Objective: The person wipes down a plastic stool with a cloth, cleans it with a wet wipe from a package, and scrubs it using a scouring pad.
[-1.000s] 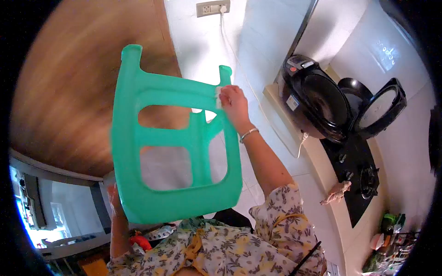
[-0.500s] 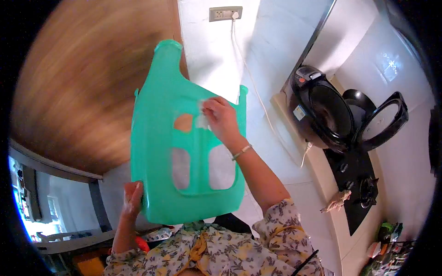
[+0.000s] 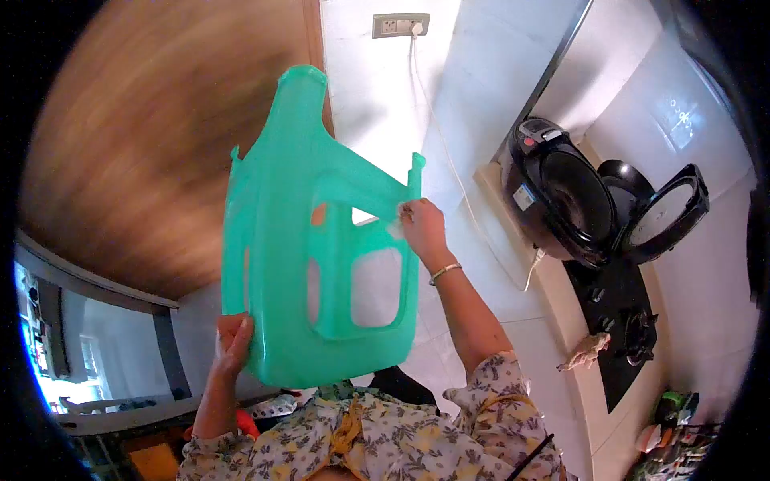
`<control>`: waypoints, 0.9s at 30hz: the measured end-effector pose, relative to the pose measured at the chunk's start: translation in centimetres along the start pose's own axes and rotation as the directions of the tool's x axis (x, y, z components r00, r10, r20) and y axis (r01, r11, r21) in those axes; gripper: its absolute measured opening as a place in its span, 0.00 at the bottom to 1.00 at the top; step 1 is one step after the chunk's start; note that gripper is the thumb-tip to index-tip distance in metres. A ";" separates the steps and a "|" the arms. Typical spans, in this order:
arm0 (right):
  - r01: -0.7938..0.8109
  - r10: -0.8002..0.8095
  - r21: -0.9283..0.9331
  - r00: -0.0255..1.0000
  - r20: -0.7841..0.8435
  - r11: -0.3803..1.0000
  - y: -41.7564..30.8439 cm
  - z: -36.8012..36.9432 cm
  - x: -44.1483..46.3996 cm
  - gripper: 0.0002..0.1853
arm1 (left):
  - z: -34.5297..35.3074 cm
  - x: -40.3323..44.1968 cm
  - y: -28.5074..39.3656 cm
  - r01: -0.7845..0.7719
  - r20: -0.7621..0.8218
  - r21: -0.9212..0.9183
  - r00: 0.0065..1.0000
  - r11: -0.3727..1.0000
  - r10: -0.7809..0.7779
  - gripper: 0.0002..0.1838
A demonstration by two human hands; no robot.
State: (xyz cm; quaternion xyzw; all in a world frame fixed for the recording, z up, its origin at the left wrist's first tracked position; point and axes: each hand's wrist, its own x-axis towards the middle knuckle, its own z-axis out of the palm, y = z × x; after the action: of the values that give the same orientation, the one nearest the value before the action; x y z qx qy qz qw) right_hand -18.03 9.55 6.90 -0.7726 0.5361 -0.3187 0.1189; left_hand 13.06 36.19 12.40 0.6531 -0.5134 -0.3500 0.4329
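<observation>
A green plastic stool (image 3: 282,248) is held up on its side in front of my body, its legs toward the wall. My left hand (image 3: 234,341) is closed on the edge of the stool at its lower left. A crumpled white tissue or thin cloth (image 3: 395,230) is pinched in my right hand (image 3: 425,228), beside the stool's right-hand leg and side opening. Part of the tissue is hidden by my fingers.
To the right, a black rice cooker (image 3: 517,228) with its lid up stands on the counter (image 3: 553,309). Beyond it is a gas stove (image 3: 613,373) with a pinkish item (image 3: 588,351) on it. A white cord (image 3: 451,164) hangs from the wall socket (image 3: 393,26). A wooden door (image 3: 144,136) fills the left.
My right hand has moved right and slightly down with the tissue, from the stool's middle to its right edge. The stool has turned, showing more of its inner side and openings.
</observation>
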 end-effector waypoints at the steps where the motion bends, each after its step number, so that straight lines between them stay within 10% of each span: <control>1: -0.005 0.009 0.114 0.999 -0.037 0.994 -1.0 -0.1 0.7 0.04 | 0.3 0.2 0.5 -0.006 0.002 0.003 1.000 1.000 0.006 0.21; 8: 0.365 -0.257 0.384 0.918 -0.304 0.848 -10.8 -2.5 4.4 0.05 | 1.1 0.8 3.1 -0.127 0.003 0.212 0.992 0.969 0.129 0.20; 15: -0.027 0.026 0.137 1.000 0.010 0.990 -4.6 0.0 2.5 0.05 | 0.8 -0.3 1.1 -0.075 -0.073 0.180 0.993 0.981 0.090 0.19; 19: 0.335 -0.301 0.215 0.938 -0.173 0.917 -11.1 -2.5 4.5 0.05 | 1.1 1.0 2.3 -0.220 0.048 0.300 0.975 0.928 0.215 0.18; 27: 0.057 -0.055 0.361 0.998 -0.015 0.931 -7.5 -0.9 4.7 0.06 | 0.5 1.2 1.9 -0.175 0.055 0.272 0.985 0.946 0.166 0.18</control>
State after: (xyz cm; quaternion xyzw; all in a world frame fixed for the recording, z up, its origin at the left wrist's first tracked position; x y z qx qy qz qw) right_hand -11.89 8.36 13.22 -0.7518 0.4462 -0.4170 0.2486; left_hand 12.19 34.71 13.97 0.6547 -0.6184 -0.2466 0.3580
